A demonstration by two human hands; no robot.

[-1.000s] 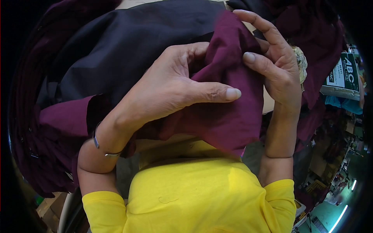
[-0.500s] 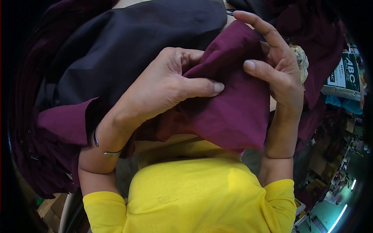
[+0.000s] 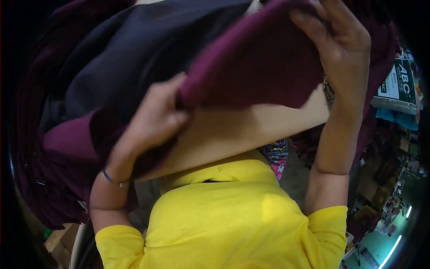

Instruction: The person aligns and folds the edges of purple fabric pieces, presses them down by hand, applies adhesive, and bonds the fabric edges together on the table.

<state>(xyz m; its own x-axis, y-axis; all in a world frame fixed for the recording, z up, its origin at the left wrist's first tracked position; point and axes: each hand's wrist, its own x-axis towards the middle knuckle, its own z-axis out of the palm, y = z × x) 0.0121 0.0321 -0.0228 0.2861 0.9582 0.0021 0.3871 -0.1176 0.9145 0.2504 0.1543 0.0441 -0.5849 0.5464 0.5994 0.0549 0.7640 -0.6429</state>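
Note:
A maroon piece of cloth (image 3: 255,67) is stretched between my two hands, raised above a tan board. My left hand (image 3: 159,114), blurred by motion, is closed on its left end. At the upper right, my right hand (image 3: 338,33) grips the other end between thumb and fingers; the fingertips are partly hidden at the top edge. Beyond the cloth lies a large black fabric (image 3: 134,58). Close to my left forearm is another maroon cloth piece (image 3: 71,139) with a curled edge.
The tan board (image 3: 233,130) runs across in front of my yellow shirt (image 3: 224,215). Maroon fabric (image 3: 31,179) hangs in folds at the left. To the right stands a green and white container marked ABC (image 3: 398,80), and a lit tube lamp (image 3: 389,252) shows lower down.
Both hands have moved apart, the left one left and down, the right one up and right. Between them the maroon cloth is lifted and pulled wider, exposing more of the tan board.

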